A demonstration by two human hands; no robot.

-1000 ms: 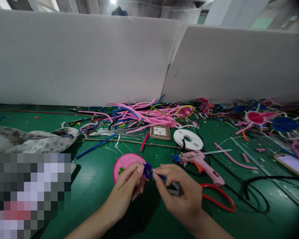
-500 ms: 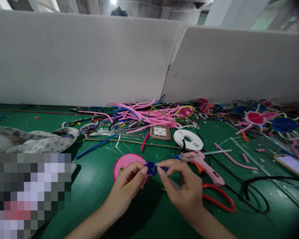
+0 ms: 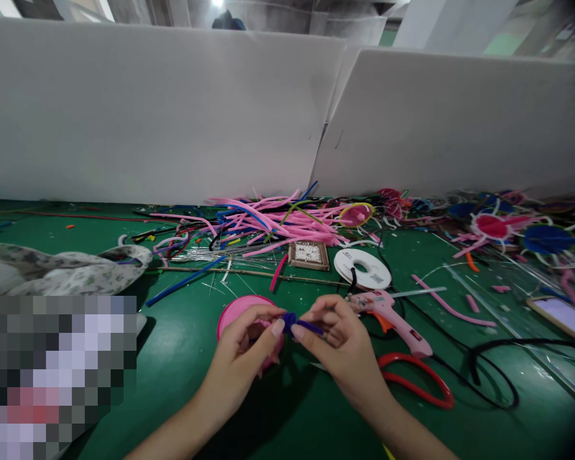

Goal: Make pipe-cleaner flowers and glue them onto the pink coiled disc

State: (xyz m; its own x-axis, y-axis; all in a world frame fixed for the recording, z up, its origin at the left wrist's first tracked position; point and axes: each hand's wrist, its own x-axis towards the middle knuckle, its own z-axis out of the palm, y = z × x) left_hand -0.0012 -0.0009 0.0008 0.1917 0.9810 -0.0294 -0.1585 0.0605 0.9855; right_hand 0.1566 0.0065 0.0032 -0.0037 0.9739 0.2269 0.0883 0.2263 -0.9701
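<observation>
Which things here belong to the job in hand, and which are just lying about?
In the job:
dark blue fuzzy stem, pinched by left hand and right hand
pink disc, partly behind the left hand
likely glue gun and red-handled scissors

Seemingly just lying about:
phone
patterned cloth
white spool

Green tabletop (image 3: pixel 179 345) offers room left of the round pink disc (image 3: pixel 230 311). Rightward, red-handled scissors (image 3: pixel 434 372), a pink plastic glue gun (image 3: pixel 388 313) and looping black cables (image 3: pixel 508 343) obstruct; tall white panels (image 3: pixel 148 108) block the back, apparently solid.
</observation>
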